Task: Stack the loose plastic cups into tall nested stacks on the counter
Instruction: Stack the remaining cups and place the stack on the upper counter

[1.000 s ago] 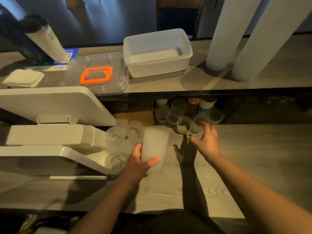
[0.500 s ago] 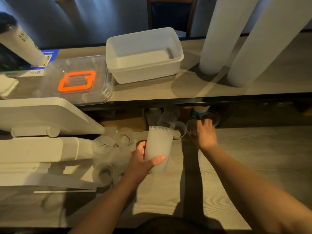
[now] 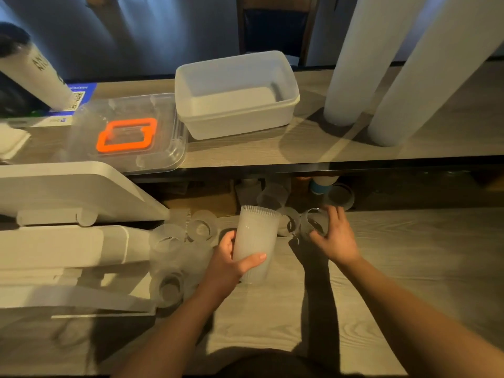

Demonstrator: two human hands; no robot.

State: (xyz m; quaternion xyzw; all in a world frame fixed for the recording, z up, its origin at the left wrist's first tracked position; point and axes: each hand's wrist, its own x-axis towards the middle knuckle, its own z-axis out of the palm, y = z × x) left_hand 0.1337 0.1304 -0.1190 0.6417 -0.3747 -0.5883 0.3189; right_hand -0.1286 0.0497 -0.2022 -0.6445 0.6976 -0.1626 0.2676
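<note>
A frosted nested stack of cups stands upright on the wooden counter, and my left hand grips it low on its side. To its right my right hand closes around a loose clear cup lying on its side. Several more loose cups lie around: a group at the left, one behind the stack, one beside the held cup, and one further back under the shelf edge.
A white machine fills the left side. On the raised shelf sit a white tub, a clear lid with an orange handle, and two tall white cup stacks at the right.
My right hand reached back among the cups under the shelf, then came slightly forward and closed on a loose cup. My left hand kept its hold on the stack.
</note>
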